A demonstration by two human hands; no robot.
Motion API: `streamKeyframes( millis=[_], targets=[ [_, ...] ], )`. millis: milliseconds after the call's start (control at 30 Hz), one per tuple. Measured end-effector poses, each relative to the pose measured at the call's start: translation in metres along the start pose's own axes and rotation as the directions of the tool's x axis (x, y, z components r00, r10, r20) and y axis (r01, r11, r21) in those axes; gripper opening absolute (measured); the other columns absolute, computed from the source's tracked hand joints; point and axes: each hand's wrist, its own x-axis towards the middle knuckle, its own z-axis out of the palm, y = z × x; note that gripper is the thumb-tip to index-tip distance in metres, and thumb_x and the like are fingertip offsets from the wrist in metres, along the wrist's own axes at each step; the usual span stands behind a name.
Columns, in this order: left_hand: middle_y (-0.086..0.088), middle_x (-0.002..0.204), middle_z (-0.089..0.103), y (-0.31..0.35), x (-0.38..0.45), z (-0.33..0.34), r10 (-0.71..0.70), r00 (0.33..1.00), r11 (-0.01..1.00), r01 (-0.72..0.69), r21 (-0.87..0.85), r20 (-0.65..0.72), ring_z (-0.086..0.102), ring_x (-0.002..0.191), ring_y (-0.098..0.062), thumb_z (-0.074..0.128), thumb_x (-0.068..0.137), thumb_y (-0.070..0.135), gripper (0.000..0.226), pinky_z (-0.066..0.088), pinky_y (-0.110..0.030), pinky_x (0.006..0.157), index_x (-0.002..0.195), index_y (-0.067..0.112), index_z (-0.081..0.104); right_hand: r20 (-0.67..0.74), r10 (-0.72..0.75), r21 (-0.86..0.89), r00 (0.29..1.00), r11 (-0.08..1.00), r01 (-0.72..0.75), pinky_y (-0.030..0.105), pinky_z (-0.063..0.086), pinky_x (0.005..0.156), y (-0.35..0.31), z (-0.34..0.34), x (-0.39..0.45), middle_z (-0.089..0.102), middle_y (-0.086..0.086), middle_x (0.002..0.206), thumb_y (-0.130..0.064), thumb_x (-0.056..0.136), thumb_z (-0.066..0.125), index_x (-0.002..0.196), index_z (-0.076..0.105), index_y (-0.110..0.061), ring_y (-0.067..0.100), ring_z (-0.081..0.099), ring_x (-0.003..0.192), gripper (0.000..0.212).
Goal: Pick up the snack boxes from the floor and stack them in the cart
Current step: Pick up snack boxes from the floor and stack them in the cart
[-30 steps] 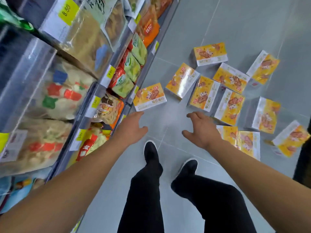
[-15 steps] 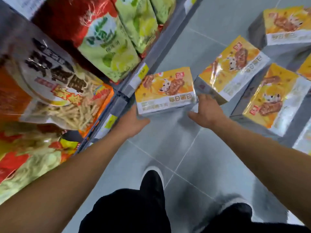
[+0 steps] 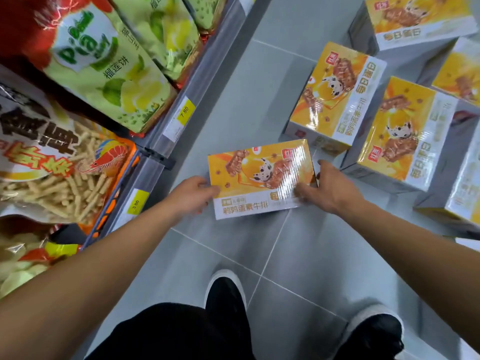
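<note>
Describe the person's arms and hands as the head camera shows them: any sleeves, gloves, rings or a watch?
Both forearms are bare as far as the frame shows, with no sleeve edge in view. The left hand and right hand wear no gloves, and no ring, watch or wristband shows on either. Lower down, the person wears black trousers and black shoes with white soles.

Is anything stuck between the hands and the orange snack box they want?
No. The left hand and the right hand already touch opposite ends of the shiny orange-and-white snack box, with nothing between. The cart is out of view, so that path cannot be judged.
</note>
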Motion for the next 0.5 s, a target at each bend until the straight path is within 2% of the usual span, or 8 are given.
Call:
streamKeyframes(
  millis=[67, 133, 233, 267, 333, 367, 433, 500],
  targets=[
    [-0.005, 0.108, 0.071, 0.012, 0.005, 0.005, 0.021, 0.999, 0.993, -0.017, -0.120, 0.040, 0.069, 0.093, -0.023, 0.062, 0.091, 0.025, 0.024, 0.054, -0.042, 0.084, 0.112, 0.020, 0.052, 0.038, -0.053, 0.096, 0.998, 0.994, 0.050, 0.036, 0.047, 0.083, -0.008, -0.005, 0.008, 0.064, 0.006, 0.119, -0.043, 0.083, 0.070, 0.126, 0.047, -0.016, 0.029, 0.061, 0.104, 0.056],
    [-0.008, 0.110, 0.072, 0.020, 0.007, 0.009, 0.051, 0.997, 0.977, -0.036, -0.212, 0.066, 0.072, 0.095, -0.024, 0.059, 0.093, 0.014, 0.015, 0.058, -0.040, 0.083, 0.108, 0.016, 0.062, 0.034, -0.088, 0.154, 0.996, 0.985, 0.082, 0.033, 0.045, 0.086, -0.016, -0.007, 0.011, 0.065, 0.004, 0.121, -0.035, 0.084, 0.072, 0.127, 0.053, -0.017, 0.029, 0.061, 0.109, 0.050],
    [-0.011, 0.109, 0.072, 0.026, -0.001, 0.009, 0.123, 0.992, 0.950, -0.123, -0.287, -0.017, 0.073, 0.092, -0.023, 0.063, 0.091, 0.009, 0.022, 0.060, -0.032, 0.071, 0.112, 0.011, 0.060, -0.109, -0.035, 0.242, 0.993, 0.968, 0.060, 0.038, 0.050, 0.086, -0.010, -0.010, 0.004, 0.065, 0.005, 0.118, -0.038, 0.081, 0.074, 0.123, 0.050, -0.015, 0.028, 0.063, 0.104, 0.054],
    [-0.011, 0.110, 0.071, 0.026, -0.004, 0.007, 0.144, 0.988, 0.940, -0.152, -0.306, -0.046, 0.072, 0.094, -0.023, 0.063, 0.091, 0.010, 0.027, 0.060, -0.033, 0.073, 0.116, 0.008, 0.056, -0.153, -0.014, 0.297, 0.988, 0.953, 0.059, 0.040, 0.053, 0.085, -0.005, -0.013, -0.002, 0.064, 0.003, 0.115, -0.038, 0.080, 0.076, 0.120, 0.047, -0.015, 0.025, 0.064, 0.100, 0.054],
    [-0.008, 0.111, 0.071, 0.022, -0.010, 0.003, 0.170, 0.982, 0.938, -0.185, -0.294, -0.077, 0.069, 0.102, -0.023, 0.065, 0.090, 0.015, 0.028, 0.056, -0.041, 0.086, 0.115, 0.008, 0.054, -0.211, -0.003, 0.364, 0.977, 0.928, 0.081, 0.045, 0.055, 0.080, 0.006, -0.018, -0.014, 0.062, -0.001, 0.107, -0.039, 0.076, 0.079, 0.111, 0.042, -0.017, 0.021, 0.065, 0.091, 0.056],
    [-0.006, 0.110, 0.071, 0.020, -0.013, 0.002, 0.175, 0.980, 0.940, -0.194, -0.281, -0.089, 0.067, 0.106, -0.023, 0.066, 0.090, 0.016, 0.023, 0.054, -0.045, 0.091, 0.109, 0.010, 0.055, -0.220, -0.017, 0.372, 0.975, 0.923, 0.100, 0.045, 0.056, 0.078, 0.011, -0.020, -0.019, 0.060, -0.002, 0.104, -0.040, 0.073, 0.080, 0.112, 0.040, -0.017, 0.021, 0.065, 0.089, 0.060],
    [-0.004, 0.100, 0.069, 0.016, -0.018, 0.003, 0.187, 0.975, 0.935, -0.214, -0.285, -0.119, 0.066, 0.106, -0.026, 0.065, 0.090, 0.017, 0.011, 0.051, -0.052, 0.093, 0.094, 0.016, 0.055, -0.187, -0.080, 0.335, 0.979, 0.932, 0.140, 0.042, 0.055, 0.077, 0.018, -0.024, -0.024, 0.058, -0.001, 0.104, -0.038, 0.069, 0.084, 0.127, 0.036, -0.018, 0.020, 0.063, 0.090, 0.078],
    [-0.004, 0.094, 0.066, 0.010, -0.020, 0.004, 0.193, 0.970, 0.931, -0.228, -0.285, -0.147, 0.066, 0.100, -0.029, 0.065, 0.091, 0.024, 0.012, 0.051, -0.055, 0.092, 0.091, 0.018, 0.055, -0.146, -0.202, 0.209, 0.968, 0.950, 0.230, 0.043, 0.054, 0.086, 0.022, -0.029, -0.026, 0.053, 0.002, 0.119, -0.040, 0.064, 0.086, 0.142, 0.026, -0.023, 0.022, 0.058, 0.104, 0.100]
  ],
)
